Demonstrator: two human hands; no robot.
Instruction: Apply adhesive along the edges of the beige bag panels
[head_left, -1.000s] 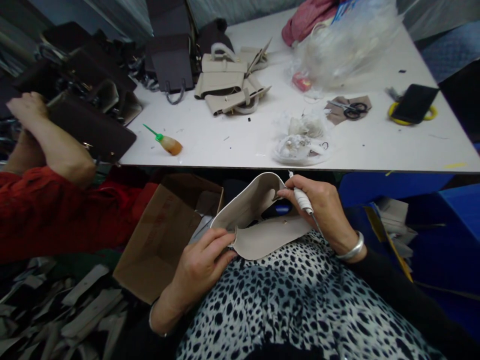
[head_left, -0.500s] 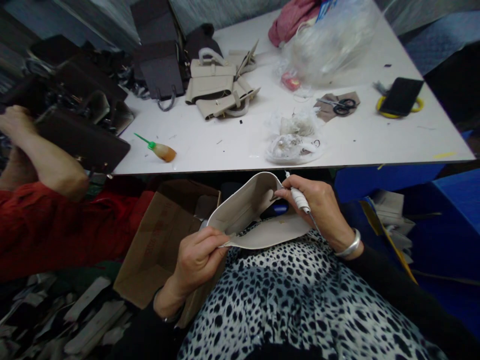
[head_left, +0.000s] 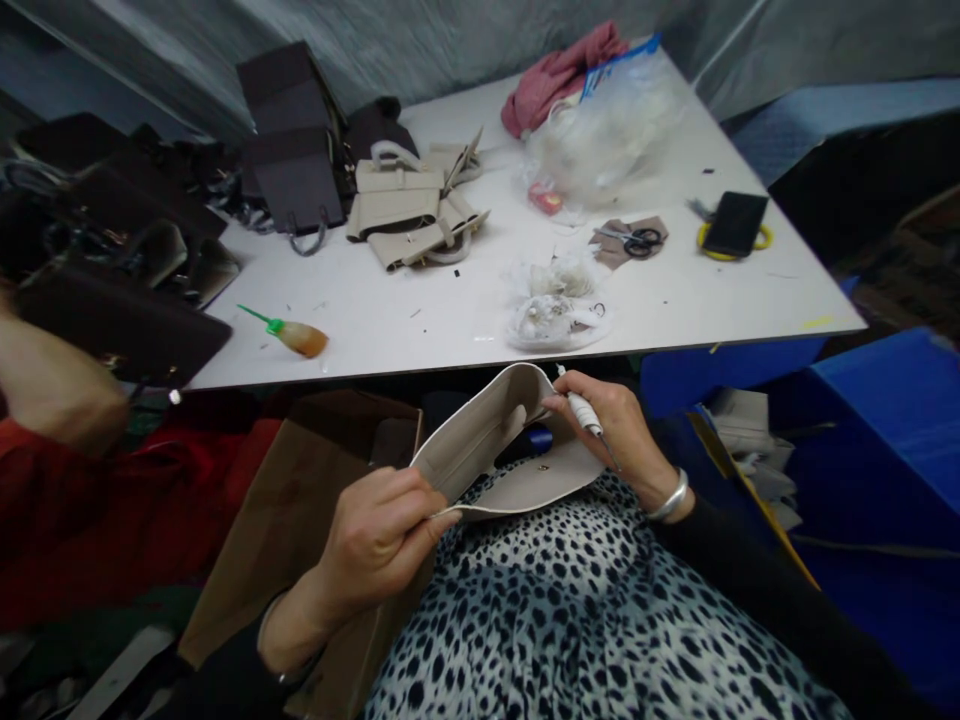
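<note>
A beige handbag body (head_left: 480,435) is held in front of my lap, its panels spread into an open loop with a small metal fitting on the near panel. My left hand (head_left: 382,535) is closed on its left corner, thumb pressed against the fingers. My right hand (head_left: 619,425) pinches the right end of the bag body. Tucked in that same hand is an awl-like tool (head_left: 583,412) with a white wrapped handle and a thin metal shaft pointing down toward my wrist. Something dark blue shows through the gap between the panels.
The white table (head_left: 375,330) holds beige bags (head_left: 412,210), dark bags (head_left: 292,170), a glue bottle (head_left: 296,337), scissors (head_left: 637,240), a plastic bag of scraps (head_left: 555,305) and a phone (head_left: 736,224). A cardboard box (head_left: 262,540) stands left, a blue bin (head_left: 885,430) right. A co-worker's arm (head_left: 60,380) is at left.
The view has shifted, so the table things appear lower and further left. Both my hands keep their hold on the bag body, and the white-handled tool stays in my right hand.
</note>
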